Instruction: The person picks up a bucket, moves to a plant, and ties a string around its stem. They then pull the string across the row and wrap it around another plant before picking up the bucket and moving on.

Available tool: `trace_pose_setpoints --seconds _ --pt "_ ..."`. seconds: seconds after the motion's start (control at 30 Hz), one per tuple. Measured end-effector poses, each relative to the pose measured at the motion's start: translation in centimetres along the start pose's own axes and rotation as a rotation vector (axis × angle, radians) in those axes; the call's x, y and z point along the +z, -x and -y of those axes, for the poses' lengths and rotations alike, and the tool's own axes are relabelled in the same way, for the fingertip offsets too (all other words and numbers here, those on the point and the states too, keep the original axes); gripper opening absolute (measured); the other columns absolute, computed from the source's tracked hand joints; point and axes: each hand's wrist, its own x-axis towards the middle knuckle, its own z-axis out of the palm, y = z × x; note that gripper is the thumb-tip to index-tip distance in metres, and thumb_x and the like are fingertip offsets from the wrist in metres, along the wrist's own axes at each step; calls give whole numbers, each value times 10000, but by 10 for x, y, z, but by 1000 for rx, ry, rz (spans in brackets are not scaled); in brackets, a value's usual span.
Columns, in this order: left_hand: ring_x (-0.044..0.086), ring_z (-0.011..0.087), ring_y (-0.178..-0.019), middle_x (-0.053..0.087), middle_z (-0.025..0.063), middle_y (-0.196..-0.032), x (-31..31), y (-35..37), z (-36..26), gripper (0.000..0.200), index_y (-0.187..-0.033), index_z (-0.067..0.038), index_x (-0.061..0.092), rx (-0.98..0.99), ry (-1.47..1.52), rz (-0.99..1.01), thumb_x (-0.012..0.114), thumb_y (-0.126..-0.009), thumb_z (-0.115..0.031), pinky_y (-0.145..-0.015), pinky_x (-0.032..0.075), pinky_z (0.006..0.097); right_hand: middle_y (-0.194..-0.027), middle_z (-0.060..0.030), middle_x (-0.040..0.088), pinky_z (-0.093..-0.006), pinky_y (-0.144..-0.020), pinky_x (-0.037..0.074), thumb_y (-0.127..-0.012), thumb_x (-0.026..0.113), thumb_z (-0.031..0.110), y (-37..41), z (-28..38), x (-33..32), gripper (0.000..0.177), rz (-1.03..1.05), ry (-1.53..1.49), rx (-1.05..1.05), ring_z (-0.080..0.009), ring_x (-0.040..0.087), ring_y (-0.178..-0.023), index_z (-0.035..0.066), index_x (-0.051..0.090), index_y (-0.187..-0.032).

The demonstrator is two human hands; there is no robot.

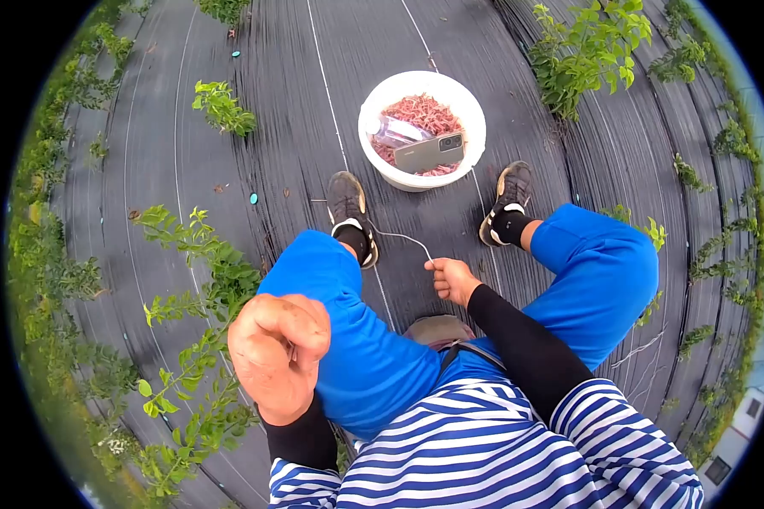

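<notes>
strand (406,236) by left shoe (346,197); phone (427,154) in bucket (477,127)

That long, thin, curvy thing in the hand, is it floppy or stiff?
The thin strand is probably bendy, since it curves between the right hand and a shoe. It's likely very light, because it looks so skinny.

Wht bucket (474,106) at 12–1 o'clock, reddish-pink bits (420,109) w/in, gry phone (424,155). Whitish string (408,238). Blk groundsheet (280,119) w/ thin wht lines. Bright blu trousers (598,267); navy/wht striped shirt (450,433), 5–6 o'clock. Grn plants (581,55) approx. 1–2.
</notes>
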Motion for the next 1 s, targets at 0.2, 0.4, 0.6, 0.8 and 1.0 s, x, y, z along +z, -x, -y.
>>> trace_pose_setpoints --seconds 0.2,0.4,0.6,0.8,1.0 --pt "358 75 -429 460 -5 -535 -3 -18 1 420 -792 -79 511 -113 235 -4 447 -934 -470 -407 243 232 -528 58 333 -270 -385 200 -899 444 190 44 20 29 169 -108 295 -43 -71 260 -418 81 572 -876" --pt "357 83 -420 459 0 -535 -5 -20 0 424 -800 -74 497 -134 173 36 475 -918 -481 -402 249 231 -575 -47 514 -282 -466 341 -857 467 110 82 42 28 225 -173 660 -260 -105 432 -494 -20 651 -847" --pt "329 74 -428 437 -2 -544 -14 -11 1 392 -796 -78 484 -47 303 32 460 -940 -442 -407 235 229 -756 -70 623 -273 -689 447 -863 461 97 214 56 -4 221 -270 781 -143 -124 550 -725 -16 650 -844" --pt "275 50 -430 375 -16 -552 -5 -17 -3 370 -840 -64 482 -45 381 -1 395 -977 -396 -391 206 188 -811 -66 626 -278 -722 453 -903 451 87 358 33 -23 199 -249 774 -670 -132 560 -760 -13 621 -878" --pt "246 23 -422 309 -41 -531 44 -10 3 577 -1272 25 443 -397 15 -45 344 -974 -459 -376 193 174 -829 -94 636 -299 -678 472 -930 437 106 353 -11 -9 176 43 651 -1045 -184 611 -740 -4 574 -950"
